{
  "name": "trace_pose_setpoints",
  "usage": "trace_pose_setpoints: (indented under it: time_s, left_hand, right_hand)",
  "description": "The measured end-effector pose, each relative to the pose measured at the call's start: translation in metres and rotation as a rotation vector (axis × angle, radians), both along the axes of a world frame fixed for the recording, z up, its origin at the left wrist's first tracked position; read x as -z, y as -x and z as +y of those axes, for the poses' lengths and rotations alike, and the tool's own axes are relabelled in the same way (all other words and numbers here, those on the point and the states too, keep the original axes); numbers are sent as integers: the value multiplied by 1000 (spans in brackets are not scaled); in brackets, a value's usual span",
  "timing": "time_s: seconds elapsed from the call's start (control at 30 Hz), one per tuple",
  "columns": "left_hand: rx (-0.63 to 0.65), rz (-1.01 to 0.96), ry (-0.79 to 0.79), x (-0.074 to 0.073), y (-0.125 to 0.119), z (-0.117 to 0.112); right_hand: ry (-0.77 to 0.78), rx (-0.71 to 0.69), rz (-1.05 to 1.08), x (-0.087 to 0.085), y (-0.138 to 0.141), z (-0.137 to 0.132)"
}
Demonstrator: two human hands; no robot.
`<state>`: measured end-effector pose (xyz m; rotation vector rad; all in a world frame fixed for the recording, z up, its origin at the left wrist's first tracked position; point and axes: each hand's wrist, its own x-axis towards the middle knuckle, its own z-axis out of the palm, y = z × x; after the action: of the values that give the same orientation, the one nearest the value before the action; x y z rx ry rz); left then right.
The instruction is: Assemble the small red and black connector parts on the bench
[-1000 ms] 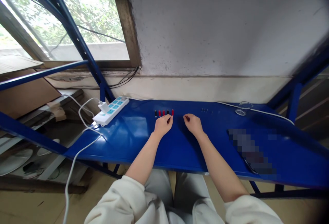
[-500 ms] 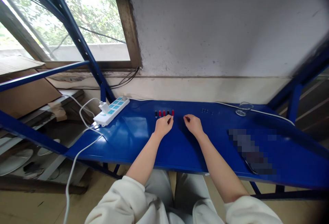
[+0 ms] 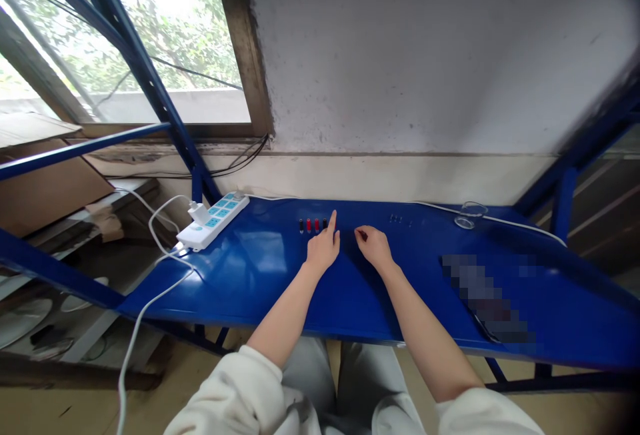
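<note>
A row of small upright cylinders stands on the blue tabletop: a black cylinder (image 3: pixel 301 225) at the left, two red cylinders (image 3: pixel 317 224) beside it, then another black cylinder (image 3: pixel 325 223). My left hand (image 3: pixel 323 248) is at the row's right end, index finger stretched forward and thumb apart. That finger covers the spot where a red cylinder stood earlier; whether it touches one cannot be made out. To the right, my right hand (image 3: pixel 375 246) is curled, fingertips pinched together; what they hold, if anything, is hidden. Several tiny pale pieces (image 3: pixel 396 219) lie beyond it.
A white power strip (image 3: pixel 213 222) with a plug and cable sits at the left. Toward the back right are clear rings (image 3: pixel 466 222) by a white cable. A blurred dark flat object (image 3: pixel 485 298) lies at the right. Blue metal posts (image 3: pixel 563 205) frame the tabletop.
My left hand has gone from a pinch at the rightmost red cylinder to an extended index finger over that spot. My right hand keeps its curled pose. The view has shifted slightly.
</note>
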<state>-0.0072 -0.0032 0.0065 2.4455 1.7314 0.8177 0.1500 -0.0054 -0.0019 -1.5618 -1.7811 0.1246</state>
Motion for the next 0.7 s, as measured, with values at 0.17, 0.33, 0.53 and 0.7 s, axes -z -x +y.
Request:
trace_pose_setpoints:
  time_s: [0.17,0.33,0.53,0.7]
  left_hand:
    - [-36,52,74,0,-5,6]
    - [-42,20,91,5,-7,11]
    - [23,-262,12,8,-3,16]
    - [167,-656,49,7,-3,12]
  right_hand:
    - [-7,-23,0,2,0,1]
    - [-16,-46,-15,3,2,1]
    - [-25,-52,7,4,3,1]
    - [46,29,150,0,8,-2]
